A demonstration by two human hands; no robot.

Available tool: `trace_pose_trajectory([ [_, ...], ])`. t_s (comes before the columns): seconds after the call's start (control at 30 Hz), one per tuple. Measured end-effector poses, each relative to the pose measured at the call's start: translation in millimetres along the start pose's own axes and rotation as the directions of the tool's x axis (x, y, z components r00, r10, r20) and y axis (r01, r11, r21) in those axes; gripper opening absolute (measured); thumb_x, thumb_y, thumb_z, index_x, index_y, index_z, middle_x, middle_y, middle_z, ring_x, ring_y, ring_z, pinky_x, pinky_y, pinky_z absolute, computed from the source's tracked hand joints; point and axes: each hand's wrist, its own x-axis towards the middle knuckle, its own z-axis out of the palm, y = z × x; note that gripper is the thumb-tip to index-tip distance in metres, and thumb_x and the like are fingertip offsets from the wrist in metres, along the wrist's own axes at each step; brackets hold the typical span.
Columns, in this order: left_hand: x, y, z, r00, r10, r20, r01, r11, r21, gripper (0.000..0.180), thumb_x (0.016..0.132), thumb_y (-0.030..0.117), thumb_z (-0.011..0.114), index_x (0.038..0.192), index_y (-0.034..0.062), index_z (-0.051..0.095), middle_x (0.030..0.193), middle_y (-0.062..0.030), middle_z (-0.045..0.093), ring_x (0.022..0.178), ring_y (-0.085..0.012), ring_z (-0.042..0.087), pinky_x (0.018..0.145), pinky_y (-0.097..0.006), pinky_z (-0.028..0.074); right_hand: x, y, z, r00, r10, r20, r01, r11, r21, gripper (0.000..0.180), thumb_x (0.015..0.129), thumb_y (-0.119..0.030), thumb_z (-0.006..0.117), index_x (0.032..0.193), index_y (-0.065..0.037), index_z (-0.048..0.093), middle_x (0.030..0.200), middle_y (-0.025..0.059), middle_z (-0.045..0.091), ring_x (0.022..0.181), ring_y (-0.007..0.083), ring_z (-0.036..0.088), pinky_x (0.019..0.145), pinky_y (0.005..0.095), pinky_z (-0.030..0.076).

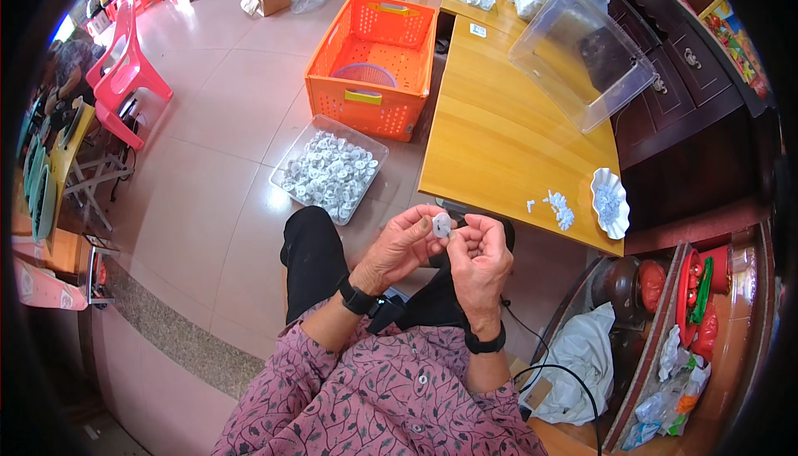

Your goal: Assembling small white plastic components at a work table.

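L hand (405, 240) has the white disc (441, 224) pinched btwn thumb & fingers, face up toward the eyes. R hand (480, 269) has thumb & fingertips drawn in at the disc's lower R edge; can't tell if it grips the disc itself or a tiny pc. Disc is held up over the lap, off the near edge of the desk (507, 123).

Tips, in my judgement: L hand should hold the rim steady, no squeezing, w/ R hand doing the fine work. Brace R fingertips against L ones so nothing slips; a dropped pc could land on the floor & get lost. Turn the disc toward the light to check alignment b4 pressing; press straight, not at an angle.

Small white pcs (561, 211) lie loose on the desk, near the scalloped dish (617, 230); clear tray (363, 133) of white round parts (331, 175) sits on the floor, fwd-L.
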Motion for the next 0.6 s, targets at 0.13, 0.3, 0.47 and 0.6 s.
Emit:
trace_pose_trajectory([
  [0.13, -1.2, 3.0, -1.3, 1.0, 0.014, -0.003, -0.014, 0.998, 0.064, 0.032, 0.095, 0.021, 0.07, 0.121, 0.0036, 0.061, 0.116, -0.0107, 0.066, 0.106, -0.0182, 0.064, 0.09, -0.033, 0.054, 0.6, -0.9, -0.6, 1.0, 0.001, 0.011, -0.001, 1.0, -0.009, 0.024, 0.086, 0.001, 0.069, 0.107, 0.003, 0.059, 0.08, 0.0085, 0.07, 0.066, 0.0097, 0.067, 0.059, 0.0233, 0.053],
  [0.3, -2.0, 4.7, -2.9, 1.0, 0.016, -0.02, -0.015, 0.996, 0.093, 0.031, 0.094, 0.014, 0.071, 0.121, 0.0036, 0.062, 0.12, -0.0117, 0.066, 0.111, -0.0198, 0.063, 0.093, -0.036, 0.053, 1.0, 2.8, -0.1, 1.0, 0.009, 0.006, -0.009, 1.0, -0.012, 0.024, 0.085, 0.0, 0.07, 0.106, 0.002, 0.059, 0.078, 0.0077, 0.069, 0.065, 0.0098, 0.066, 0.059, 0.0237, 0.053],
  [0.47, -2.6, 6.1, 2.8, 0.999, 0.047, -0.009, -0.046, 0.992, 0.119, 0.032, 0.092, 0.008, 0.071, 0.123, 0.004, 0.063, 0.122, -0.0118, 0.066, 0.116, -0.0212, 0.062, 0.098, -0.037, 0.052, 1.3, 2.6, -1.2, 1.0, -0.002, 0.009, 0.002, 1.0, -0.016, 0.023, 0.085, 0.001, 0.069, 0.106, 0.002, 0.059, 0.078, 0.0073, 0.069, 0.065, 0.0098, 0.066, 0.059, 0.0238, 0.053],
  [0.6, -2.6, 6.1, 3.5, 0.998, 0.057, 0.017, -0.059, 0.988, 0.144, 0.032, 0.091, 0.004, 0.071, 0.122, 0.0035, 0.063, 0.126, -0.0126, 0.065, 0.117, -0.0212, 0.061, 0.101, -0.037, 0.051, 1.0, 3.2, -1.7, 1.0, 0.013, 0.011, -0.013, 1.0, -0.008, 0.023, 0.084, 0.002, 0.068, 0.106, 0.002, 0.059, 0.078, 0.0074, 0.069, 0.065, 0.0098, 0.065, 0.059, 0.0241, 0.053],
])
